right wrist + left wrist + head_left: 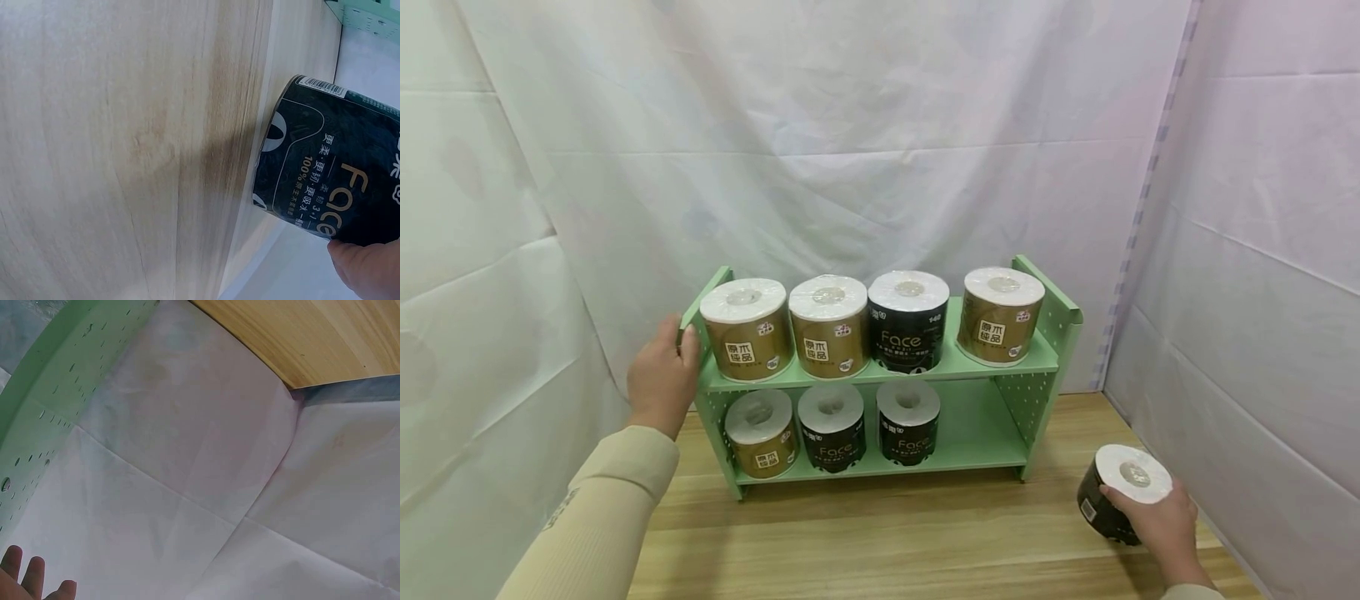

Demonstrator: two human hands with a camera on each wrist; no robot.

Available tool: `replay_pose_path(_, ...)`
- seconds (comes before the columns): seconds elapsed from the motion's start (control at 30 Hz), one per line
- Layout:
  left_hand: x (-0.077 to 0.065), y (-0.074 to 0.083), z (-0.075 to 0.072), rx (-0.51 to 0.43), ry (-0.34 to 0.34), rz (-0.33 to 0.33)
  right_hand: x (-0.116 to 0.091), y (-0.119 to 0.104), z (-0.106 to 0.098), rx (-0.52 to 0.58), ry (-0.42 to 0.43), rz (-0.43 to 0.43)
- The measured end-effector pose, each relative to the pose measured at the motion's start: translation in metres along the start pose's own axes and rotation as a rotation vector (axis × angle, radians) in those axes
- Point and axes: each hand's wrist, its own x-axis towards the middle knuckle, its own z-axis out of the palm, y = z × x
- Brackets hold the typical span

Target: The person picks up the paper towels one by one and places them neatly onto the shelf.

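Note:
At the lower right of the head view, my right hand [1161, 521] grips a black-wrapped toilet paper roll [1101, 504] with a white top. The right wrist view shows the same toilet paper roll [331, 162] with "Face" lettering and a thumb [369, 265] against its side. The roll is tilted by the tabletop; I cannot tell whether it touches it. My left hand [662, 375] is at the left side panel of a green two-tier shelf [880, 377]. In the left wrist view its fingers [34, 578] are extended and spread beside the perforated panel [56, 394].
The upper tier holds brown rolls [748, 342] and one black roll [907, 333], with a gap before the rightmost brown roll [1000, 325]. Below stand a brown roll [762, 442] and two black rolls [832, 437] to the left. White cloth [850, 167] surrounds the wooden table [850, 542].

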Motion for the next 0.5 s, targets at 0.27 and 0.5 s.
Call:
replay_pose_path(0.27, -0.0007, -0.0015, 0.0014, 0.005, 0.005, -0.002, -0.0006, -0.0021, 0.0014, 0.032, 0.024, -0.008)
replay_pose_path(0.5, -0.0010, 0.0000, 0.0002, 0.004, 0.005, -0.004, -0.0025, -0.0083, 0.0027, 0.049, 0.013, -0.006)
